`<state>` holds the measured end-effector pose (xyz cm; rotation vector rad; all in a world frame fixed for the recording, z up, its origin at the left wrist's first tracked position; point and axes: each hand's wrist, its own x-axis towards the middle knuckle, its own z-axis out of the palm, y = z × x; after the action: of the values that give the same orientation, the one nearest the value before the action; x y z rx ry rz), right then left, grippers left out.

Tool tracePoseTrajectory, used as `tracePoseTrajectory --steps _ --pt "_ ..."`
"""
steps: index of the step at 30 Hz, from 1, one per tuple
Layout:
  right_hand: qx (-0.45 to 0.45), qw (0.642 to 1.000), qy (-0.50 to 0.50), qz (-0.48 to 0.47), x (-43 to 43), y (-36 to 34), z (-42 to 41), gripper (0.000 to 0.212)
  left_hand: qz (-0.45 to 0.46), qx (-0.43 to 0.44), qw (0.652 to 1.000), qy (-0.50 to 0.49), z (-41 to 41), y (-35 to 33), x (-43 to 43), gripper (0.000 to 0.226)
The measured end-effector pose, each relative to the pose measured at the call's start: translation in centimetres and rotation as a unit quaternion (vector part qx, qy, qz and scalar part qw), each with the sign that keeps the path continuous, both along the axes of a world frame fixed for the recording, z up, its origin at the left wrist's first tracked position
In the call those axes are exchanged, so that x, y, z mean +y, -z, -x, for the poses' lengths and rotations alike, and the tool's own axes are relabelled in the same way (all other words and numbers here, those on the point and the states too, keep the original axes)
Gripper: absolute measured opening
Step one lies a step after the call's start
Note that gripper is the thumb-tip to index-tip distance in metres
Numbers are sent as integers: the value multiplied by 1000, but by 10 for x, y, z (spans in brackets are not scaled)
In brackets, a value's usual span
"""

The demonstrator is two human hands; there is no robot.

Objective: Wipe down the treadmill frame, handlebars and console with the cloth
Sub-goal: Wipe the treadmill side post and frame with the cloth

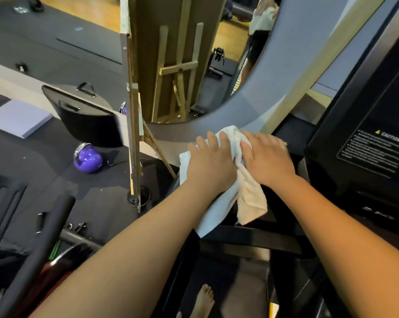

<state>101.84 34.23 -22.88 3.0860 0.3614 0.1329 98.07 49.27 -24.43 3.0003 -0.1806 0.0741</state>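
Observation:
A white cloth (pixel 246 196) lies draped over the lower end of the treadmill's grey curved frame (pixel 269 88), its tail hanging down over the dark parts below. My left hand (pixel 211 160) presses flat on the cloth's left side, fingers straight. My right hand (pixel 267 157) presses flat on its right side, next to the left hand. The black console panel (pixel 366 125) with a caution label rises at the right. A black crossbar (pixel 251 237) of the treadmill runs below the cloth.
A wooden easel and board (pixel 171 72) stand just behind the frame. A purple kettlebell (pixel 88 158) sits on the dark floor mat at the left, beside a black bin (pixel 86 115). A black handlebar (pixel 33 255) crosses the lower left. A bare foot (pixel 203 301) shows below.

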Motion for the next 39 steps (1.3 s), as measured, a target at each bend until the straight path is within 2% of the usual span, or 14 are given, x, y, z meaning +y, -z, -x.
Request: tracePoseTrajectory --steps 5,12,19,23,30,35,39 --pt "31 998 35 -38 1 -9 -2 48 36 1 999 34 -16 0 -1 66" --pt "72 987 101 -107 -22 -15 8 48 26 8 994 108 -5 2 10 61" --pt "100 985 125 -56 -23 -16 28 52 17 28 992 119 12 2 14 62" --pt "107 986 127 -32 -17 -21 33 54 21 38 993 111 28 -2 14 78" --pt "91 995 38 5 -3 -18 31 53 53 50 994 80 56 -5 12 71" --pt "103 993 -37 45 17 -18 33 54 108 72 990 47 66 -3 21 79" --pt "82 991 -101 33 36 -15 41 52 148 79 986 3 92 -5 30 82"
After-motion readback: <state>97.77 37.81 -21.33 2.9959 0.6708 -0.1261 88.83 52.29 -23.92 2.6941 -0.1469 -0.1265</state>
